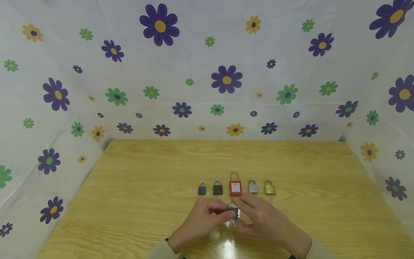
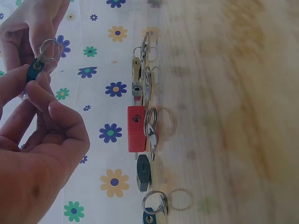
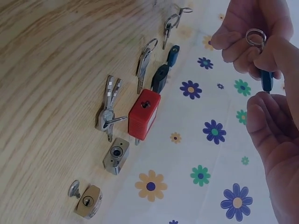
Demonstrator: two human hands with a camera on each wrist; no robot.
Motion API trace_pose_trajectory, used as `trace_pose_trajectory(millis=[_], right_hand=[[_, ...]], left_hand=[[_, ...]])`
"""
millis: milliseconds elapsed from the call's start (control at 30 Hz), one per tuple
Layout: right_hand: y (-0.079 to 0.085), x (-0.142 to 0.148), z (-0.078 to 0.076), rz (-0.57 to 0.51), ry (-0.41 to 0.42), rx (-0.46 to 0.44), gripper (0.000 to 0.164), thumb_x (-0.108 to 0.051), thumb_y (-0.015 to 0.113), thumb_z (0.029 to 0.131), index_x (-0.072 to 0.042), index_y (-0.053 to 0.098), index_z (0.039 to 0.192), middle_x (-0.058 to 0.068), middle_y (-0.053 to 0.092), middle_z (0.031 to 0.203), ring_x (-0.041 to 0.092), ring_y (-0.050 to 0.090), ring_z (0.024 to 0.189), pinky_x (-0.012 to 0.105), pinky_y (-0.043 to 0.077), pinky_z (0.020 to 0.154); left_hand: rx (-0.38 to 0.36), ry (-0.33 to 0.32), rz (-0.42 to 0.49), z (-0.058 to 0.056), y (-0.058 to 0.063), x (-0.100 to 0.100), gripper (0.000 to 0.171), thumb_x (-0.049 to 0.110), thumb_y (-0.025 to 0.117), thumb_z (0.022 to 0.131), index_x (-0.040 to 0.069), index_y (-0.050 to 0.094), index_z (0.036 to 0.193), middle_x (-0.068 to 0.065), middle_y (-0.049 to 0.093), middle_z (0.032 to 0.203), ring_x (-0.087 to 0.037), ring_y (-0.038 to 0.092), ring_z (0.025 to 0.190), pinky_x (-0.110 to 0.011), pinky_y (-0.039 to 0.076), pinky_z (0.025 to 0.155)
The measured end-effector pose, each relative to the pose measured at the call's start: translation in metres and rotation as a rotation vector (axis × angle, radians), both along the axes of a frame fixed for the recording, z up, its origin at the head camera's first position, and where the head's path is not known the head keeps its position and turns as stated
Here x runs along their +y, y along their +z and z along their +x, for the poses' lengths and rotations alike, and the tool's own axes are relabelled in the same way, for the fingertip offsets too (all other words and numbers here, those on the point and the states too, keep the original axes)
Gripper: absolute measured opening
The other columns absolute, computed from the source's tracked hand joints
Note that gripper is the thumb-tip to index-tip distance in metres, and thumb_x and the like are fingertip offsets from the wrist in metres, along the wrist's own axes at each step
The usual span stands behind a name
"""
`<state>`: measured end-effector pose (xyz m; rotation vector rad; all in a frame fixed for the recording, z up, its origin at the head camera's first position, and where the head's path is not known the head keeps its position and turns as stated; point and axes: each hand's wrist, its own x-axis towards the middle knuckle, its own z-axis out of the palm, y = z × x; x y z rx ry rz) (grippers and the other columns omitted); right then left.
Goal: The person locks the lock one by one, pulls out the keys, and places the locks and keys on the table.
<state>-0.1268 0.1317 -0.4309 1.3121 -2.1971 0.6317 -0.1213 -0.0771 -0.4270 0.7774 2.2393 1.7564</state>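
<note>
Just in front of a row of padlocks, my left hand (image 1: 202, 218) pinches a small dark blue padlock (image 1: 233, 209) between thumb and index finger. A key sits in its keyhole, and a metal key ring (image 2: 50, 39) hangs from that key in the left wrist view. From the other side, my right hand (image 1: 262, 217) reaches round the same padlock (image 3: 266, 82). Its index fingertip meets the shackle end, and its thumb lies beside the key end. Both hands' fingers cover much of the lock and shackle.
Behind the hands stand a blue padlock (image 1: 202, 189), a black padlock (image 1: 217, 189), a tall red padlock (image 1: 235, 187), a silver padlock (image 1: 253, 187) and a brass padlock (image 1: 270, 188). Loose keys (image 3: 108, 114) lie in front of them on the wooden table (image 1: 145, 172). Flowered cloth (image 1: 194, 54) surrounds it.
</note>
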Motion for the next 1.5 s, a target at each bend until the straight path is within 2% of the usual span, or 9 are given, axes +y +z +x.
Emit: trace_pose_trajectory(millis=[100, 200, 400, 600, 667, 767, 967, 1200, 1500], right_hand=[[-0.003, 0.0, -0.001, -0.032, 0.003, -0.01, 0.046, -0.005, 0.079, 0.062, 0.001, 0.07, 0.107, 0.003, 0.064, 0.094, 0.01, 0.059, 0.082, 0.022, 0.057, 0.064], [-0.004, 0.002, -0.001, -0.039, 0.001, -0.039, 0.049, -0.005, 0.079, 0.066, 0.003, 0.069, 0.114, 0.003, 0.065, 0.095, 0.01, 0.06, 0.081, 0.02, 0.057, 0.064], [-0.004, 0.006, 0.0, -0.071, -0.018, -0.053, 0.042, -0.007, 0.079, 0.074, 0.004, 0.069, 0.114, 0.007, 0.066, 0.095, 0.013, 0.061, 0.083, 0.02, 0.057, 0.063], [-0.008, 0.008, -0.001, -0.156, -0.014, -0.069, 0.022, -0.021, 0.067, 0.091, 0.0, 0.07, 0.1, 0.004, 0.065, 0.093, 0.012, 0.061, 0.076, 0.02, 0.057, 0.061], [-0.01, 0.008, 0.0, -0.191, 0.001, -0.118, 0.02, -0.022, 0.066, 0.092, -0.003, 0.07, 0.095, 0.003, 0.065, 0.089, 0.011, 0.06, 0.071, 0.019, 0.055, 0.057], [-0.013, 0.006, 0.002, -0.254, 0.038, -0.196, 0.013, -0.016, 0.07, 0.089, -0.004, 0.07, 0.092, 0.003, 0.066, 0.084, 0.011, 0.059, 0.066, 0.017, 0.053, 0.051], [-0.019, -0.001, 0.009, -0.344, 0.045, -0.309, 0.01, -0.004, 0.073, 0.083, -0.005, 0.072, 0.093, 0.001, 0.067, 0.08, 0.01, 0.059, 0.064, 0.015, 0.049, 0.046], [-0.021, -0.01, 0.017, -0.425, -0.037, -0.472, 0.009, 0.002, 0.071, 0.084, -0.005, 0.073, 0.087, 0.001, 0.068, 0.074, 0.007, 0.058, 0.062, 0.019, 0.051, 0.044], [-0.023, -0.016, 0.024, -0.486, -0.14, -0.691, 0.012, 0.003, 0.068, 0.087, -0.007, 0.075, 0.086, 0.0, 0.067, 0.073, 0.006, 0.055, 0.06, 0.026, 0.054, 0.047]], left_hand=[[-0.009, 0.015, -0.005, -0.005, -0.014, -0.001, 0.011, 0.012, 0.071, 0.09, 0.004, 0.078, 0.091, -0.012, 0.074, 0.08, -0.007, 0.059, 0.066, -0.019, 0.049, 0.057], [-0.026, 0.04, -0.021, -0.008, -0.021, -0.002, 0.012, 0.017, 0.071, 0.089, 0.008, 0.078, 0.093, -0.009, 0.076, 0.082, -0.008, 0.061, 0.067, -0.02, 0.05, 0.057], [-0.082, 0.083, -0.029, -0.002, 0.006, 0.0, 0.01, 0.009, 0.071, 0.089, 0.001, 0.076, 0.091, -0.014, 0.076, 0.084, -0.009, 0.063, 0.07, -0.021, 0.051, 0.059], [-0.101, 0.107, -0.023, -0.004, 0.012, -0.001, 0.01, 0.009, 0.07, 0.089, 0.0, 0.076, 0.091, -0.016, 0.074, 0.083, -0.008, 0.061, 0.068, -0.019, 0.047, 0.058], [-0.103, 0.126, -0.023, -0.005, 0.011, -0.001, 0.01, 0.009, 0.071, 0.089, 0.001, 0.075, 0.091, -0.016, 0.073, 0.083, -0.007, 0.06, 0.068, -0.018, 0.047, 0.057], [-0.104, 0.152, -0.013, -0.009, 0.0, -0.003, 0.009, 0.01, 0.072, 0.088, 0.003, 0.076, 0.092, -0.015, 0.073, 0.082, -0.009, 0.06, 0.067, -0.019, 0.046, 0.056], [-0.077, 0.15, 0.016, -0.017, -0.019, -0.004, 0.011, 0.017, 0.074, 0.087, 0.007, 0.076, 0.091, -0.012, 0.073, 0.083, -0.011, 0.062, 0.068, -0.02, 0.047, 0.056], [-0.051, 0.125, 0.044, -0.018, -0.021, -0.004, 0.015, 0.022, 0.073, 0.088, 0.007, 0.076, 0.091, -0.013, 0.073, 0.083, -0.012, 0.061, 0.067, -0.019, 0.047, 0.054], [-0.071, 0.123, 0.059, -0.019, -0.022, -0.004, 0.016, 0.02, 0.074, 0.088, 0.004, 0.076, 0.09, -0.014, 0.073, 0.082, -0.009, 0.058, 0.063, -0.018, 0.045, 0.053]])
